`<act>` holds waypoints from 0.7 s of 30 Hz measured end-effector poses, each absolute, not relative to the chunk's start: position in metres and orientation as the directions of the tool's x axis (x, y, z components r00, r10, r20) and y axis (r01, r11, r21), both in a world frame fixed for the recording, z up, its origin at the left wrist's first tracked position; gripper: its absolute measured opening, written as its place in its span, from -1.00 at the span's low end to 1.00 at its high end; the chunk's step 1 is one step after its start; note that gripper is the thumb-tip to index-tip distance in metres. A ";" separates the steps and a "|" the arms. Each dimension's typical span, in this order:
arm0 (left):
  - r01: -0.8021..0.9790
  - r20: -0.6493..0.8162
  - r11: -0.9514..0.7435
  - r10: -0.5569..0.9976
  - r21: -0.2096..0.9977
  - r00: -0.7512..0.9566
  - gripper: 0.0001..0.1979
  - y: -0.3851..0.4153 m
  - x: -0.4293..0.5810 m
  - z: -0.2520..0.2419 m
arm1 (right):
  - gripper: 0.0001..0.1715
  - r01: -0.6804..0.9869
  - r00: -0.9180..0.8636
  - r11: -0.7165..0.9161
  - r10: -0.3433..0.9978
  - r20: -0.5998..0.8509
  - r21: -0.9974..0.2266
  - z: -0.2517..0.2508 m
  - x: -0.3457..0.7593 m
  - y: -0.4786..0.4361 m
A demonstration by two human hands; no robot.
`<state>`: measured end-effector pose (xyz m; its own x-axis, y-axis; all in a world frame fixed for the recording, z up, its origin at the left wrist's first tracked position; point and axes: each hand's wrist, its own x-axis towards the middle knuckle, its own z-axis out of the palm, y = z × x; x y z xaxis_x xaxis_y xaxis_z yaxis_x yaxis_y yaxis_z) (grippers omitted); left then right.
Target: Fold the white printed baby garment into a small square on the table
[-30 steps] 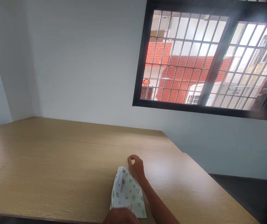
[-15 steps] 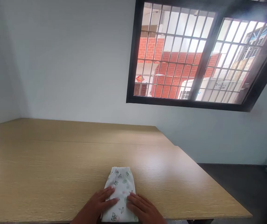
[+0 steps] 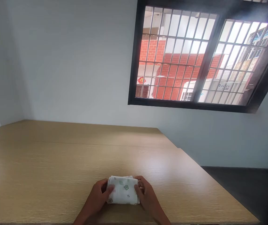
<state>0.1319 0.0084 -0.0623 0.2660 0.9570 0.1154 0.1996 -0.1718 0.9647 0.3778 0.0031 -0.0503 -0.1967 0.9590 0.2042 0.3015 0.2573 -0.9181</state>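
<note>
A white cloth garment (image 3: 122, 191) with small green and pink prints is folded into a compact rectangle near the table's front edge. My left hand (image 3: 100, 193) grips its left end, thumb on top and fingers behind. At the right end, my right hand (image 3: 145, 193) pinches the folded cloth the same way, with the thumb on the near face. The fingertips behind the bundle are partly hidden. Which kind of garment it is cannot be made out in this folded state.
The wood-grain table (image 3: 61, 175) stretches left and back to a pale wall (image 3: 77, 62). Its right edge slants away, with dark floor (image 3: 237, 184) beyond. A dark-framed window (image 3: 195, 104) with bars is in the wall above.
The garment lay longer, with both hands flat on it. Now it is folded over into a shorter, thicker bundle, and both hands have closed on its two ends.
</note>
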 end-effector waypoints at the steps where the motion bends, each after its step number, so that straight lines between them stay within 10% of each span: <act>1: 0.246 0.113 -0.173 0.964 0.954 0.242 -0.47 0.010 0.133 -0.063 | -0.63 0.325 -0.170 0.259 0.962 0.213 -0.909 -0.051 0.375 0.006; 9: 0.467 0.181 -0.195 0.981 0.862 0.076 -0.59 0.003 0.141 -0.072 | -0.61 0.692 -0.067 0.231 0.964 0.258 -0.684 -0.064 0.363 0.015; 13: 0.584 0.534 -0.385 0.839 0.715 -0.101 -0.68 -0.007 0.148 -0.072 | -0.64 0.760 0.032 0.236 0.917 0.398 -0.606 -0.060 0.359 0.008; 16: 0.769 0.727 -0.515 0.679 0.380 0.096 -0.72 -0.013 0.162 -0.067 | -0.69 0.729 0.028 0.389 0.805 0.593 -0.563 -0.048 0.347 -0.005; 21: 0.813 0.501 -0.573 0.737 0.107 0.454 -0.33 -0.010 0.188 -0.073 | -0.49 0.659 -0.403 0.600 0.791 0.460 -0.454 -0.037 0.324 -0.017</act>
<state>0.1877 -0.0098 -0.0734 0.4535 0.7370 0.5012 0.8127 -0.5728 0.1068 0.3242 -0.0169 -0.0371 -0.4030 0.7913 0.4599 0.6591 0.5995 -0.4541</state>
